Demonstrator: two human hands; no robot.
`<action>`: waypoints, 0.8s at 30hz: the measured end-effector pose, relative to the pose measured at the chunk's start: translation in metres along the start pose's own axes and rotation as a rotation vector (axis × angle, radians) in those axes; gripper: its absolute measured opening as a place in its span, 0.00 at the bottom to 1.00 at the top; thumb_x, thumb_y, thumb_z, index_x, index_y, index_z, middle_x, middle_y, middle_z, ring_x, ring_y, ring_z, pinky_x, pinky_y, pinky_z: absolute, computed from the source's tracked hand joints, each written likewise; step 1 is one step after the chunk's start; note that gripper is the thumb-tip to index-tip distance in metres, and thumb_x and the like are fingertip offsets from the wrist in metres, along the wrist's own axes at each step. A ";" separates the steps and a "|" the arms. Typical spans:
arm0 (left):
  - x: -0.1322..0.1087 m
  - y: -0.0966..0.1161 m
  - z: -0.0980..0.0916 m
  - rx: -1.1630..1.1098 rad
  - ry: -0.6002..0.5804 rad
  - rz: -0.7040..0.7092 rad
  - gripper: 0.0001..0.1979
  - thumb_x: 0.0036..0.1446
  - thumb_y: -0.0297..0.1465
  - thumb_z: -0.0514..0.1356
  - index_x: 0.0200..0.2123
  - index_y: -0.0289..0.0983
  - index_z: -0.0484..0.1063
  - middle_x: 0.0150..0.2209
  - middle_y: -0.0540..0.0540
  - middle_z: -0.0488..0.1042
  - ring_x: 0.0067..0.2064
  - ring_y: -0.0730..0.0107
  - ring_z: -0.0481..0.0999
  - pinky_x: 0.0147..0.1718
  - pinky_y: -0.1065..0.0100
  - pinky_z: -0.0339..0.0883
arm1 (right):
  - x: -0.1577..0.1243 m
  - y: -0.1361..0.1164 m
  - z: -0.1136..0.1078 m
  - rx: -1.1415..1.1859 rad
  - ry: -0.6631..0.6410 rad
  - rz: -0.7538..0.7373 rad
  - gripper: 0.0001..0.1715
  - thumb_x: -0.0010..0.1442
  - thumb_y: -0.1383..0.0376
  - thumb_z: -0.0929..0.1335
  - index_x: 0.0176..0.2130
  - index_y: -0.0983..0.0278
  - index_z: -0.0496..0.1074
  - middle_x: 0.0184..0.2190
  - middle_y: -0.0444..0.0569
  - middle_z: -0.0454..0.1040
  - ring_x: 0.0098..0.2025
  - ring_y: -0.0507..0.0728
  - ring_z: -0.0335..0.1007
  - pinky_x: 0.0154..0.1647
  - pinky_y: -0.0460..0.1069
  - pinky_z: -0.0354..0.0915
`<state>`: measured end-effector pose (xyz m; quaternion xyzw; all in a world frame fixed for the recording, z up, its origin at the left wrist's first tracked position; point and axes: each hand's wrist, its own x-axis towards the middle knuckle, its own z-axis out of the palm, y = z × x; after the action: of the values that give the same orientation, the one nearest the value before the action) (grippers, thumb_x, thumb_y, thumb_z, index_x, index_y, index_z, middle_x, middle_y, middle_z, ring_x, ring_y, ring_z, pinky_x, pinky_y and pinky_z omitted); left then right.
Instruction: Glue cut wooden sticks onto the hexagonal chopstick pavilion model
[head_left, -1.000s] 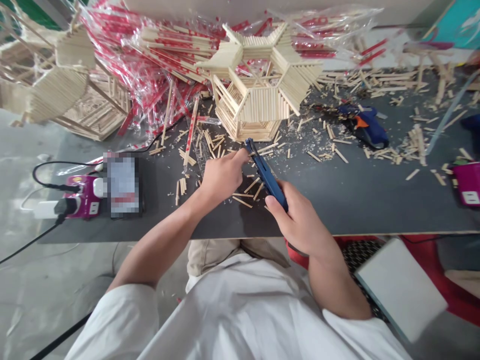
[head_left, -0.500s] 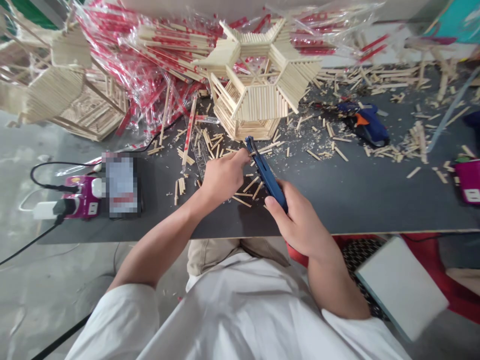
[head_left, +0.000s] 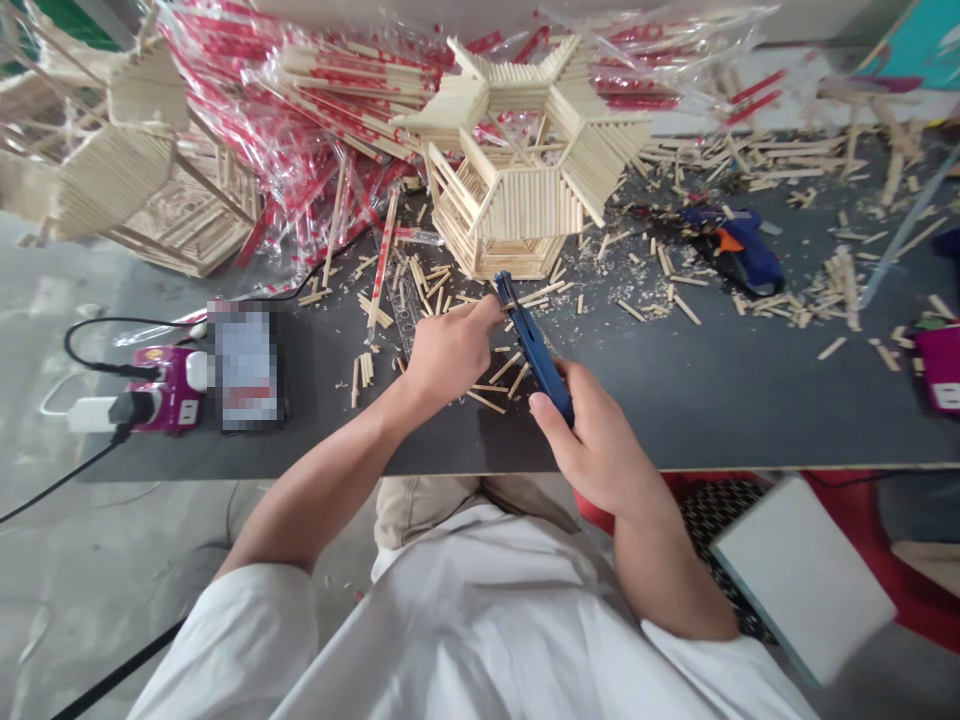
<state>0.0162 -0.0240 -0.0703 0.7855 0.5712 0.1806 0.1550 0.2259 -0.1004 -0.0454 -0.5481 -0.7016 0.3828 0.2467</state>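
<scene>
My right hand [head_left: 596,430] is wrapped round the handles of a blue-handled hand cutter [head_left: 541,358], which slants up and to the left. At its dark jaw end my left hand [head_left: 454,345] is closed, thumb and forefinger pinched together. Whatever those fingers hold is too small or hidden to make out. Short cut pieces of wooden stick [head_left: 487,400] lie on the dark table under both hands. Just beyond the jaws stands an openwork structure [head_left: 525,205] built of wooden sticks, with panels flaring outward at its top.
Red-and-clear wrapped chopsticks [head_left: 352,90] are heaped at the back. A second stick structure [head_left: 120,185] stands at left. Near the table's left end are a phone [head_left: 246,370] and a purple power strip [head_left: 169,390] with cables. A blue glue gun [head_left: 739,250] lies right among scraps.
The view has shifted slightly, so the table things sit a little further right. Both hands keep nearly the same pose, with the cutter still in my right hand.
</scene>
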 end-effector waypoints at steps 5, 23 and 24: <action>0.000 -0.001 0.002 -0.003 0.022 0.015 0.15 0.60 0.21 0.52 0.46 0.39 0.73 0.43 0.47 0.84 0.39 0.66 0.82 0.33 0.69 0.66 | 0.000 0.003 0.002 0.022 0.015 0.002 0.20 0.76 0.52 0.63 0.60 0.59 0.66 0.54 0.57 0.75 0.56 0.66 0.73 0.58 0.63 0.70; 0.000 -0.001 0.001 -0.006 0.010 0.014 0.16 0.61 0.22 0.51 0.47 0.39 0.74 0.41 0.46 0.84 0.38 0.66 0.81 0.34 0.69 0.67 | 0.000 0.005 -0.006 0.137 -0.032 0.038 0.25 0.75 0.49 0.64 0.62 0.60 0.66 0.57 0.57 0.76 0.58 0.66 0.73 0.62 0.62 0.68; 0.000 -0.001 0.001 -0.006 0.010 0.015 0.16 0.61 0.22 0.51 0.47 0.39 0.74 0.41 0.46 0.84 0.38 0.66 0.81 0.34 0.69 0.67 | 0.000 0.005 -0.006 0.135 -0.030 0.036 0.25 0.75 0.49 0.64 0.63 0.60 0.66 0.58 0.57 0.75 0.58 0.66 0.73 0.62 0.62 0.68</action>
<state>0.0156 -0.0236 -0.0717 0.7885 0.5653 0.1875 0.1533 0.2331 -0.0979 -0.0455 -0.5368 -0.6680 0.4417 0.2655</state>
